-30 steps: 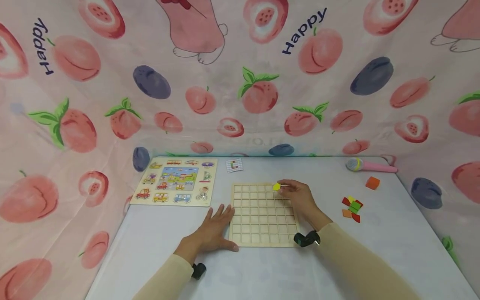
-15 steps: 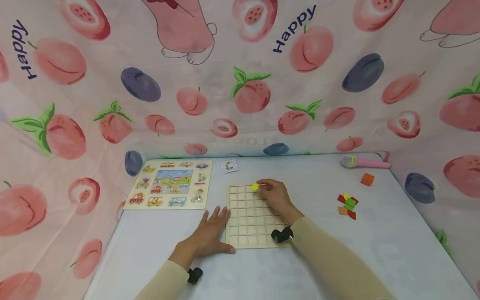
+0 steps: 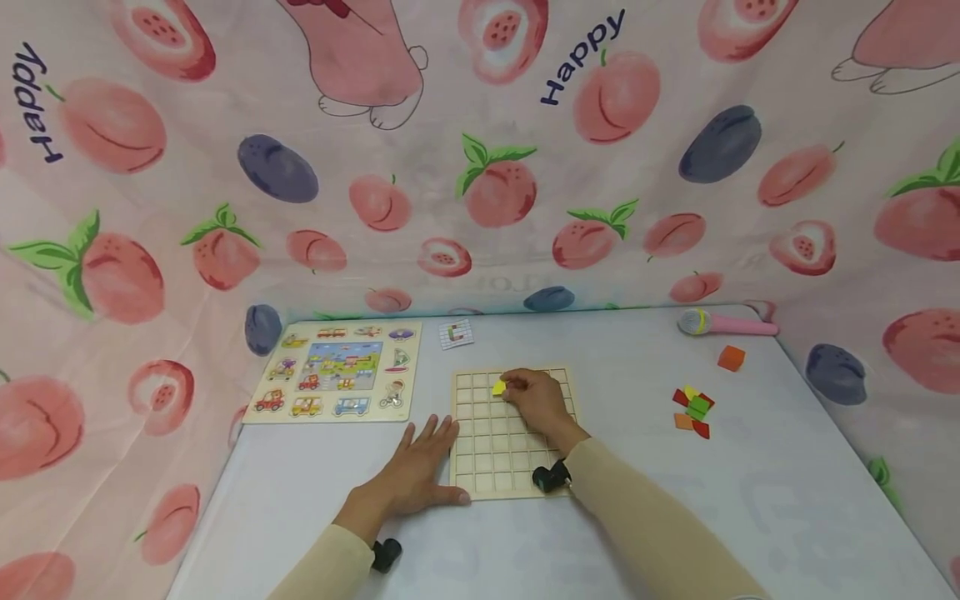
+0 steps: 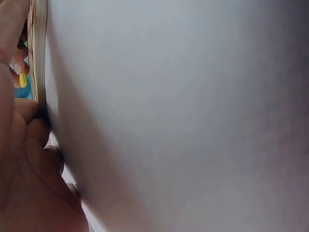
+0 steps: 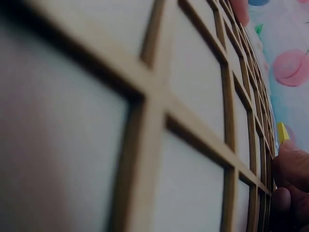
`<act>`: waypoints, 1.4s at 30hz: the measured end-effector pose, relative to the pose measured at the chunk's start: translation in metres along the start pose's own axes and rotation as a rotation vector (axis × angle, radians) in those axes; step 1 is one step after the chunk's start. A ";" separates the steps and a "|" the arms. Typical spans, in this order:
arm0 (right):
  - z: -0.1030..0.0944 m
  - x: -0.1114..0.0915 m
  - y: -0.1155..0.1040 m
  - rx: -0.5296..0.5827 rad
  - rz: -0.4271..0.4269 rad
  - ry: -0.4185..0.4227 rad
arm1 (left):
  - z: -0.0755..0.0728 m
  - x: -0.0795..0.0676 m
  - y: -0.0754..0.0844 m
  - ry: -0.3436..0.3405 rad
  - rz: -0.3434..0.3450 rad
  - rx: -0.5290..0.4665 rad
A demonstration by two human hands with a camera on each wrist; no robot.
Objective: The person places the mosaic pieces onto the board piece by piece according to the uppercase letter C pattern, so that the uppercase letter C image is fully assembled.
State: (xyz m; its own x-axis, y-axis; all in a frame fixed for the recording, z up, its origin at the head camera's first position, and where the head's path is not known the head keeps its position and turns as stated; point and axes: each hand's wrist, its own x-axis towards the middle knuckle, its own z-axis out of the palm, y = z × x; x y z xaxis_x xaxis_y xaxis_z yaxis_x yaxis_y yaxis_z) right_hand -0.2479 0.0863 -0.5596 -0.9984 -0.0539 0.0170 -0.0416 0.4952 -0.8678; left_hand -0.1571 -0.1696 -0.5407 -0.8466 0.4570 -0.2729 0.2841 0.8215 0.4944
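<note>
A square wooden grid board (image 3: 492,458) with raised ribs lies on the white table. My right hand (image 3: 538,404) is over its upper part and pinches a small yellow tile (image 3: 498,388) between thumb and fingertips. In the right wrist view the yellow tile (image 5: 282,132) stands up from the fingertips, close over the grid. My left hand (image 3: 416,471) rests spread at the board's left edge, fingertips and thumb right at the rim. The left wrist view shows its palm (image 4: 34,179) beside the board's side edge (image 4: 39,58).
A picture puzzle board (image 3: 337,371) lies back left, with a small card (image 3: 456,334) next to it. To the right are a loose cluster of coloured tiles (image 3: 696,408), an orange block (image 3: 732,358) and a pink toy microphone (image 3: 727,323). A fruit-print cloth (image 3: 442,208) hangs behind.
My right hand has carried the yellow tile leftward along the board's top rows, then slightly nearer to me. The left hand stays at the board's edge. The head view has shifted a little.
</note>
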 end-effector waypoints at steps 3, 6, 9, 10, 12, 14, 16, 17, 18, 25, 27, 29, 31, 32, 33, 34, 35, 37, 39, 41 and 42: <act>0.003 -0.001 0.000 -0.043 -0.025 0.016 | -0.001 -0.001 0.000 -0.002 0.001 -0.003; 0.004 -0.001 0.000 -0.067 -0.031 0.021 | -0.001 -0.002 0.000 -0.004 0.001 0.000; 0.004 -0.002 -0.001 -0.091 -0.043 0.020 | -0.002 -0.003 0.001 -0.003 0.004 0.006; 0.004 -0.003 -0.002 -0.101 -0.050 0.021 | -0.002 -0.003 0.001 -0.003 0.004 0.006; 0.003 -0.003 -0.004 -0.117 -0.063 0.025 | -0.003 -0.003 0.001 -0.001 0.006 0.006; 0.003 -0.003 -0.006 -0.127 -0.070 0.023 | -0.004 -0.003 0.002 0.001 0.008 0.002; 0.002 -0.002 -0.007 -0.140 -0.068 0.014 | -0.005 -0.003 0.002 0.001 0.010 -0.002; 0.002 -0.002 -0.007 -0.145 -0.064 0.006 | -0.005 -0.003 0.002 0.002 0.012 -0.002; 0.002 -0.002 -0.007 -0.155 -0.060 -0.001 | -0.005 -0.003 0.002 0.003 0.012 -0.003; -0.001 -0.002 -0.006 -0.192 -0.047 -0.046 | -0.003 -0.002 0.001 -0.001 0.008 -0.011; -0.002 -0.002 -0.006 -0.188 -0.041 -0.057 | -0.003 -0.002 0.001 -0.001 0.008 -0.013; -0.002 -0.002 -0.005 -0.182 -0.032 -0.064 | -0.002 -0.002 0.001 -0.002 0.010 -0.011; -0.002 -0.002 -0.004 -0.171 -0.021 -0.065 | -0.002 -0.002 0.001 0.000 0.009 -0.012; -0.002 -0.002 -0.004 -0.168 -0.016 -0.065 | -0.002 -0.002 0.001 0.000 0.009 -0.012; -0.002 -0.002 -0.004 -0.166 -0.013 -0.065 | -0.001 -0.002 0.001 -0.001 0.008 -0.012; -0.002 -0.002 -0.004 -0.166 -0.011 -0.066 | -0.001 -0.002 0.001 -0.001 0.006 -0.011; -0.002 -0.002 -0.004 -0.167 -0.010 -0.066 | -0.001 -0.002 0.001 -0.001 0.005 -0.011; -0.002 -0.001 -0.004 -0.173 -0.013 -0.069 | -0.001 -0.002 0.000 -0.002 0.003 -0.010; -0.002 -0.001 -0.004 -0.178 -0.014 -0.069 | -0.001 -0.001 0.000 -0.003 0.003 -0.009; -0.002 -0.001 -0.004 -0.181 -0.011 -0.071 | -0.001 -0.001 0.000 -0.003 0.004 -0.009; -0.002 -0.001 -0.004 -0.179 -0.010 -0.071 | -0.001 -0.001 -0.001 -0.004 0.005 -0.010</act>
State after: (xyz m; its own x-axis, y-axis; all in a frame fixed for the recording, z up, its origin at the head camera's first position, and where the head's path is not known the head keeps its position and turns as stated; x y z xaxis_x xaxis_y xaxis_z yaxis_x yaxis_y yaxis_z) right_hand -0.2468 0.0859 -0.5549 -0.9930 -0.1172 -0.0152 -0.0639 0.6403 -0.7655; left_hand -0.1569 -0.1707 -0.5400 -0.8435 0.4620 -0.2739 0.2832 0.8159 0.5040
